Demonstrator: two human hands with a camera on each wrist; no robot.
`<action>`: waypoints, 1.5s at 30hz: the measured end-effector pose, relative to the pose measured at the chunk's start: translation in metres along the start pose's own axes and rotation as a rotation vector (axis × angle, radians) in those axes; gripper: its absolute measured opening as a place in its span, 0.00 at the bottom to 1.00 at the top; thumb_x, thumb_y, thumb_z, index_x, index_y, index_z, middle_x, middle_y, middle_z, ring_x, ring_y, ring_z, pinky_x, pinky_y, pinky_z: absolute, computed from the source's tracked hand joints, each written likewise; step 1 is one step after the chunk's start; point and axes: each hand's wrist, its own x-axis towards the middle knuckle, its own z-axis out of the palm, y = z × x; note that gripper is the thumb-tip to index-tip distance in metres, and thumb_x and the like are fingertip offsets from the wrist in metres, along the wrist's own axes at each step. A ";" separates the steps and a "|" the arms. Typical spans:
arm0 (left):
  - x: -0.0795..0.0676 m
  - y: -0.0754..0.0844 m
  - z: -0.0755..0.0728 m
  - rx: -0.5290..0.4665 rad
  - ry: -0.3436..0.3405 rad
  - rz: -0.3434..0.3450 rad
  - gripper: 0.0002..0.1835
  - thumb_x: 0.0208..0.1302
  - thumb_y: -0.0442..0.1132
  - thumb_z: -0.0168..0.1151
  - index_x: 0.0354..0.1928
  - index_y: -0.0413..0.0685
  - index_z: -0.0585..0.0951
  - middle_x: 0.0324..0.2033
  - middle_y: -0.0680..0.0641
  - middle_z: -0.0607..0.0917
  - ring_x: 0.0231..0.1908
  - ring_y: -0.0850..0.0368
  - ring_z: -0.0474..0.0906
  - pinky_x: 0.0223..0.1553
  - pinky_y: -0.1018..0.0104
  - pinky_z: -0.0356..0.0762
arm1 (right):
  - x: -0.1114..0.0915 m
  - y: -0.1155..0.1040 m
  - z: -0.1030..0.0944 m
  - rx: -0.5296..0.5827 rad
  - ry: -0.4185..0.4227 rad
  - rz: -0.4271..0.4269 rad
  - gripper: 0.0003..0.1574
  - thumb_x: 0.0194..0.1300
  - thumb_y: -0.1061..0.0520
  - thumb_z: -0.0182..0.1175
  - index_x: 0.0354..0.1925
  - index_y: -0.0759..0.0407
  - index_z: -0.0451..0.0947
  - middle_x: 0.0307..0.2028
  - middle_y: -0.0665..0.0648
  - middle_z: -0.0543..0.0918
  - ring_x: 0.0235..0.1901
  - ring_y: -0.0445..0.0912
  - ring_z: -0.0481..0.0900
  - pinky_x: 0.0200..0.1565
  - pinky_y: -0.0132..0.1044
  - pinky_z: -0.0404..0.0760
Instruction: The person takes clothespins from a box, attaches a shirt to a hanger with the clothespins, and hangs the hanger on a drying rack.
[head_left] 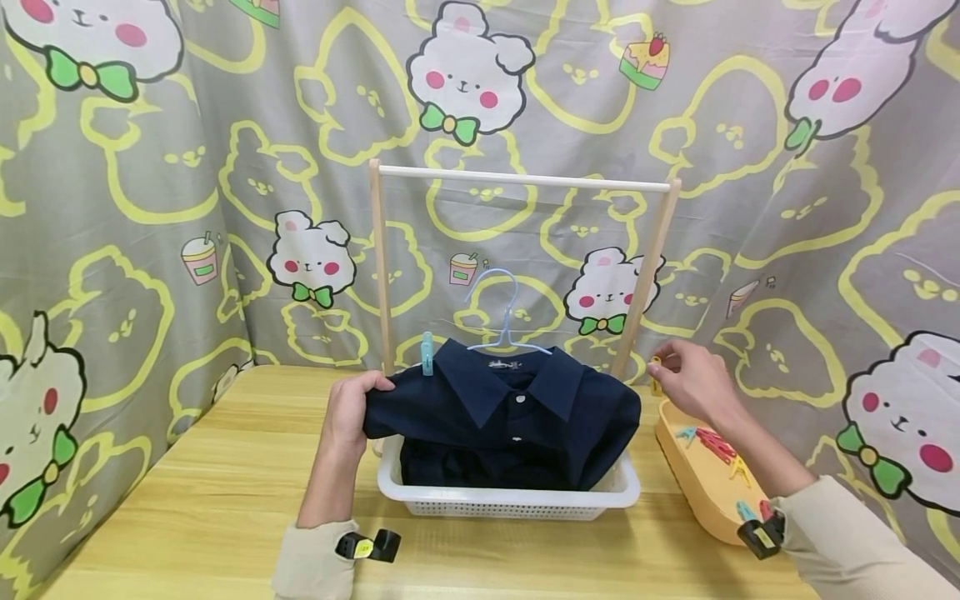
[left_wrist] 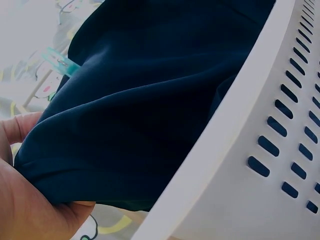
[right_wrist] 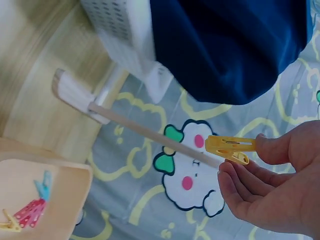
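A navy collared shirt (head_left: 480, 417) with white buttons lies partly in a white perforated basket (head_left: 510, 497). From its collar rises the hook of a light blue hanger (head_left: 507, 308). A teal clothespin (head_left: 427, 354) is clipped on the shirt's left shoulder in the head view. My left hand (head_left: 351, 410) grips the sleeve end at that side, thumb on top, as the left wrist view also shows. Out to the right, my right hand (head_left: 693, 382) pinches a yellow clothespin (right_wrist: 230, 146) between thumb and fingers, above the orange tray's far end and apart from the shirt.
A wooden rack (head_left: 525, 178) with a white crossbar stands behind the basket. At the right, an orange tray (head_left: 686, 487) holds several clothespins (head_left: 716, 446) in red, yellow and blue. A patterned curtain (head_left: 315, 125) hangs behind the wooden table (head_left: 202, 492).
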 end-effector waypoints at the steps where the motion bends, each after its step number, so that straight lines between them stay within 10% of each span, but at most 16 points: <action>1: 0.000 0.000 0.000 0.000 0.000 0.000 0.11 0.57 0.33 0.61 0.19 0.49 0.85 0.23 0.54 0.78 0.30 0.54 0.78 0.36 0.65 0.79 | 0.000 -0.003 -0.001 0.005 0.002 -0.003 0.21 0.73 0.53 0.58 0.53 0.69 0.77 0.46 0.72 0.85 0.47 0.66 0.83 0.45 0.59 0.80; 13: 0.000 0.001 0.000 -0.004 0.000 0.004 0.11 0.57 0.32 0.61 0.18 0.48 0.85 0.22 0.54 0.78 0.29 0.54 0.78 0.35 0.65 0.79 | 0.000 -0.036 -0.007 0.051 0.044 -0.056 0.20 0.74 0.55 0.57 0.55 0.69 0.77 0.47 0.70 0.86 0.49 0.64 0.85 0.57 0.63 0.69; 45: 0.001 -0.001 0.001 -0.012 0.007 -0.011 0.12 0.57 0.33 0.60 0.17 0.48 0.85 0.22 0.53 0.79 0.27 0.54 0.78 0.33 0.65 0.80 | -0.012 -0.080 -0.002 0.264 0.149 -0.064 0.15 0.74 0.57 0.59 0.54 0.63 0.79 0.49 0.68 0.87 0.50 0.63 0.84 0.52 0.59 0.79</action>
